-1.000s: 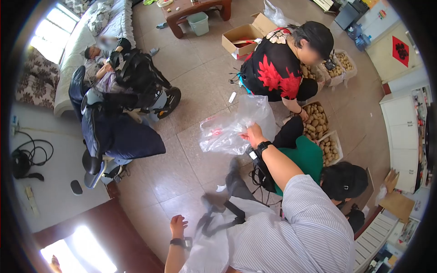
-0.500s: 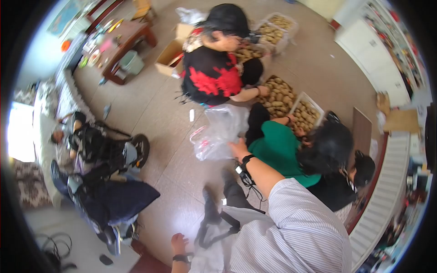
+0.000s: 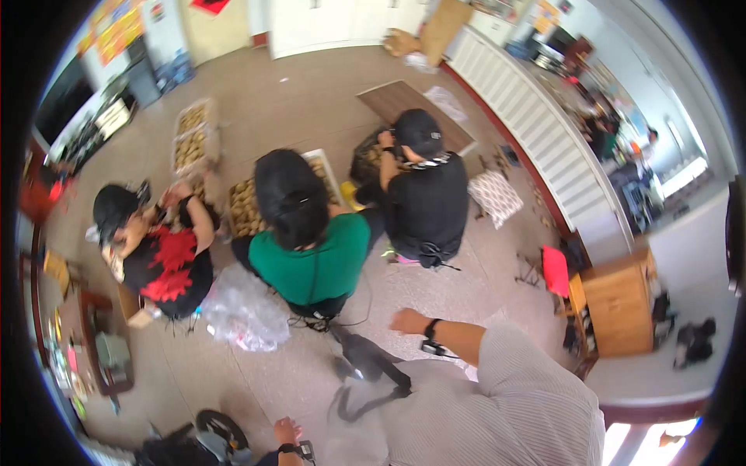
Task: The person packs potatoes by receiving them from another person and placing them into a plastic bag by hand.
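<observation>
My right hand [image 3: 409,321] hangs over the floor behind the seated co-workers, with loose fingers and nothing visible in it. A dark band and a small device are strapped to that wrist. Low in the view is my left hand [image 3: 287,429], its fingers loosely apart and holding nothing that I can see; its wrist also carries a strapped device. Left of my right hand, apart from it, a clear plastic bag [image 3: 245,309] lies crumpled on the floor. Thin black cables [image 3: 353,320] trail behind the person in green [image 3: 315,256].
Potatoes fill crates [image 3: 190,149] and a larger container [image 3: 245,208] before the co-workers. One person wears red and black [image 3: 167,268], another black [image 3: 427,202]. A patterned stool [image 3: 495,198], a wooden cabinet [image 3: 618,303] and a wheeled vehicle [image 3: 221,431] stand around.
My view has swung to the right, bringing the person in black fully into sight. My right hand is now away from the plastic bag, which it was beside before.
</observation>
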{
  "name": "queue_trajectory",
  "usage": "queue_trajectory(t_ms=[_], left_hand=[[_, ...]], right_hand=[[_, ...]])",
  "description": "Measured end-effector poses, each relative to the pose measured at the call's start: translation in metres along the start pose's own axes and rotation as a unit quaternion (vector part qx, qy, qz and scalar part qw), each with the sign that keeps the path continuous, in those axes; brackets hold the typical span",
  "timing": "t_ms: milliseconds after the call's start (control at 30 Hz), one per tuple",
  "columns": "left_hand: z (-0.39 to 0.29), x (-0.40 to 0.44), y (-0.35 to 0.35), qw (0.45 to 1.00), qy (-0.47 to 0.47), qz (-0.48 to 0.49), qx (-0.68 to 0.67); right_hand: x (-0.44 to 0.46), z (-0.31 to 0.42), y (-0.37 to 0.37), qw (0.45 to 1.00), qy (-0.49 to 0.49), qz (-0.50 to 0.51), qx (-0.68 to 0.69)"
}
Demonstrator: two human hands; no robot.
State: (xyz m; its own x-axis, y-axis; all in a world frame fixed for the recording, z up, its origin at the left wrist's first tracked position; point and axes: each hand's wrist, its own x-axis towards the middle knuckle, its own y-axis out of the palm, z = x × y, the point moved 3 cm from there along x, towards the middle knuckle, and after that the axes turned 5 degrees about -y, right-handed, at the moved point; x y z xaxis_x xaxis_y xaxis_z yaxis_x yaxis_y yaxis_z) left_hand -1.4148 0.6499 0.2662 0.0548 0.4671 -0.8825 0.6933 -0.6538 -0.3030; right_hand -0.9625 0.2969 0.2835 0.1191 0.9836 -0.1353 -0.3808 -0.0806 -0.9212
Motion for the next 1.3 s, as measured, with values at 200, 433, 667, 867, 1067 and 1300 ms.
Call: queue_trajectory(t_ms=[200,433,667,867,1067,1300], left_hand=[[-0.05,0.028,0.1,0.957,0.147,0.167,0.188],[-0.102,-0.074,0.31,0.956,0.085,0.139,0.242],[-0.123,-0.163,0.537,0.86,0.208,0.241,0.399],[-0.154,-0.224,0.673,0.813,0.21,0.294,0.456],[-0.165,-0.213,0.777,0.781,0.171,0.28,0.531],[-0.207,-0.238,0.934,0.716,0.259,0.3,0.575]], right_hand=[[-0.347,0.016,0.035,0.666,0.683,0.075,0.291],[-0.458,0.036,0.162,0.49,0.567,-0.162,0.642],[-0.535,-0.006,0.062,0.455,0.599,-0.253,0.608],[-0.624,-0.053,0.067,0.338,0.685,-0.398,0.508],[-0.665,-0.062,0.08,0.284,0.7,-0.377,0.536],[-0.702,-0.114,0.07,0.229,0.693,-0.303,0.612]])
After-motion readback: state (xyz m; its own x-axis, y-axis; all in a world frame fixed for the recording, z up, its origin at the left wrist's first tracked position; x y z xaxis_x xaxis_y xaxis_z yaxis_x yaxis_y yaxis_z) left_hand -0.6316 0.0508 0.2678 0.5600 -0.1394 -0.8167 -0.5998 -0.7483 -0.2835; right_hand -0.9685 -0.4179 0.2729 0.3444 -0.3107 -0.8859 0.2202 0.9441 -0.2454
